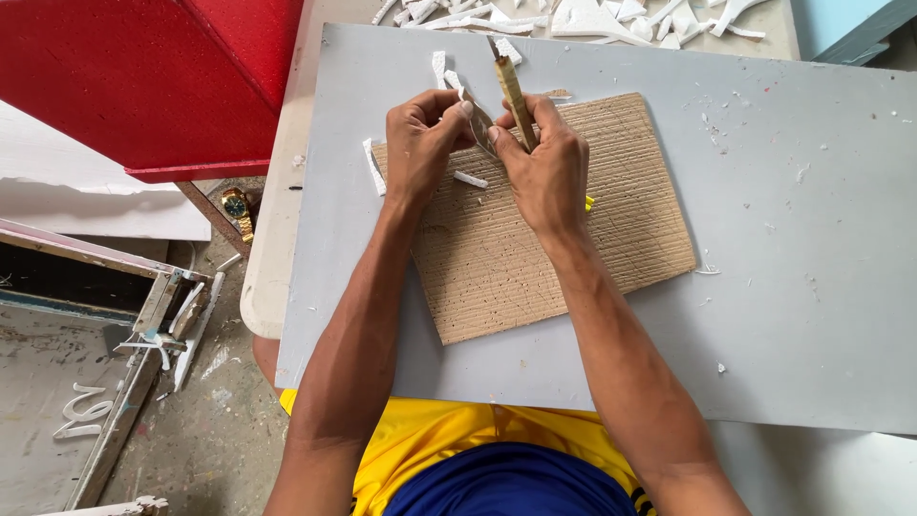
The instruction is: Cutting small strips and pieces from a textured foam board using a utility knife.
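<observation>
**Inspector:** Start at the workpiece. You hold a small pointed piece, leaf-shaped, pinched between the fingertips of your left hand at the 12 o'clock end of the cardboard mat. Your left fingers are closed on it.

**Operator:** And my other hand?

**Inspector:** Your right hand is wrapped shut around a knife with a yellowish handle; the handle rises toward 12 o'clock and the lower end meets the piece. I cannot make out the blade itself. The two hands touch over the piece.

**Operator:** What lies around it?

**Inspector:** A white offcut rests on the mat just at 6 o'clock of your left fingers. Another white strip sits at the mat's 9 o'clock edge. The mat is corrugated, scored with many cut lines, and lies tilted on a grey board.

**Operator:** And further out?

**Inspector:** White foam scraps are piled at 12 o'clock beyond the board. The board overhangs a pale table. At 10 o'clock stands a red slab; below it, at 9 o'clock, a gold wristwatch hangs by a rusty bar. The concrete floor at 8 o'clock carries white debris and a worn frame.
</observation>
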